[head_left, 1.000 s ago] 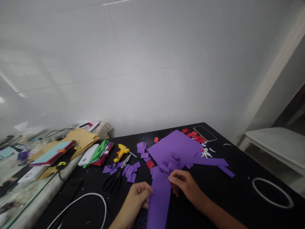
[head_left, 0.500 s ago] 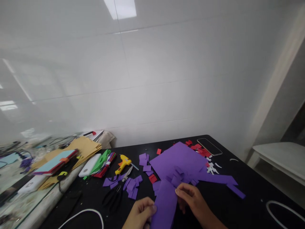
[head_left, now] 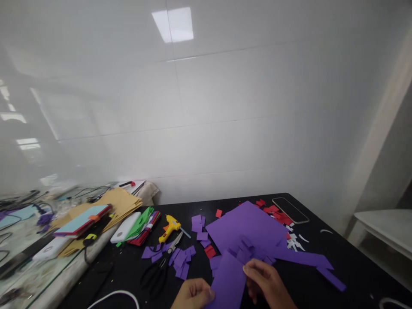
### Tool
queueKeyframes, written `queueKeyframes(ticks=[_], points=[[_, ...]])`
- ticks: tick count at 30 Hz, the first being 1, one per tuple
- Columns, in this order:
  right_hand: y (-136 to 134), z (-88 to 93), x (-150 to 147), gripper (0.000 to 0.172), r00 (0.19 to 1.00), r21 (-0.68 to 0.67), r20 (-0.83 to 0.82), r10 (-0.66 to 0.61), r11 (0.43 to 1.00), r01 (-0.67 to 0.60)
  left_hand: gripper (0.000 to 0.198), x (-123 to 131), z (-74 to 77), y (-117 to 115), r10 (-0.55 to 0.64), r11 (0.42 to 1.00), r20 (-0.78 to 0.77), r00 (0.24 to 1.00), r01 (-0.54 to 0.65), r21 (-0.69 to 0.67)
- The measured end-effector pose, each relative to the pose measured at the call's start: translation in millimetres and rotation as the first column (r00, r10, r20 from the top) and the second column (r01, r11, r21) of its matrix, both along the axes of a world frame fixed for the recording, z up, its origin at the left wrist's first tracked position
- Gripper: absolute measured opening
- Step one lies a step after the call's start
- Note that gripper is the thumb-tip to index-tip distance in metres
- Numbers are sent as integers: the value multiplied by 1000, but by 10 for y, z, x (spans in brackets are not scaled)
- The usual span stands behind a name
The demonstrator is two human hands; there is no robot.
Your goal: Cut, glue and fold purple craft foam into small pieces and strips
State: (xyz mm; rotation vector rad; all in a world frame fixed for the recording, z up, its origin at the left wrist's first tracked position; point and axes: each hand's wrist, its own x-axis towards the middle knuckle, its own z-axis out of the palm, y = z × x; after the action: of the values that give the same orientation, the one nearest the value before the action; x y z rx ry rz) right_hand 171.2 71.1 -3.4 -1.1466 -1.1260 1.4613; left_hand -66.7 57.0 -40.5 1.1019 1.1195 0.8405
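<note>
A purple paper strip slants up from the bottom edge between my two hands. My left hand pinches its left edge between thumb and fingers. On the opposite edge, my right hand has its thumb and fingertips closed on the paper. Just beyond the strip lies a large purple sheet, with small purple pieces heaped on its near part. More cut purple squares are scattered left of my hands. The strip's lower end runs out of view.
Scissors and a yellow glue gun lie to the left, near green and red folded paper. At the right are red scraps, white scraps, a phone and long purple strips. A white cable curves in front.
The view has tilted up slightly, so the table and its things sit lower in the picture. Both hands keep hold of the purple strip, whose face now shows flatter toward me.
</note>
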Motion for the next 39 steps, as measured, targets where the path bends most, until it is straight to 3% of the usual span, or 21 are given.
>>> queueKeyframes(ticks=[4,8,14,18,22,25,29,32,35,37,38,39], points=[[20,18,30,38,998,10,8,-65,998,65,43,-9,-127,81,-5,1000,-77,997,4,-13],[39,25,67,36,995,16,1,-101,995,101,26,-3,-207,103,-12,999,-21,1000,11,-48],[42,15,90,36,992,7,-25,-122,992,122,17,-62,-136,71,-39,999,32,999,39,3],[42,19,102,35,987,-38,-83,-136,990,134,25,-98,5,46,135,989,105,985,-140,42],[15,57,99,35,982,-43,-116,-151,988,147,46,-127,216,3,389,915,109,915,-398,68],[-24,83,85,33,989,-31,-123,-83,996,80,55,-150,351,-21,514,851,93,853,-521,74],[-65,46,86,30,981,-65,-160,106,991,-117,63,-150,436,-35,602,783,141,786,-615,88],[-93,-5,128,25,917,-88,-200,344,926,-366,63,-130,479,-44,630,754,190,753,-651,81],[-126,14,193,33,751,-110,-283,597,758,-643,60,-105,540,-70,564,809,206,799,-585,56],[-140,69,222,53,738,-124,-374,561,759,-640,56,-86,581,-102,460,880,191,867,-474,37],[-143,99,224,57,761,-134,-402,509,790,-599,55,-74,598,-123,407,907,182,895,-419,31],[-147,123,213,61,758,-156,-417,502,782,-604,54,-60,611,-146,346,935,165,924,-355,27]])
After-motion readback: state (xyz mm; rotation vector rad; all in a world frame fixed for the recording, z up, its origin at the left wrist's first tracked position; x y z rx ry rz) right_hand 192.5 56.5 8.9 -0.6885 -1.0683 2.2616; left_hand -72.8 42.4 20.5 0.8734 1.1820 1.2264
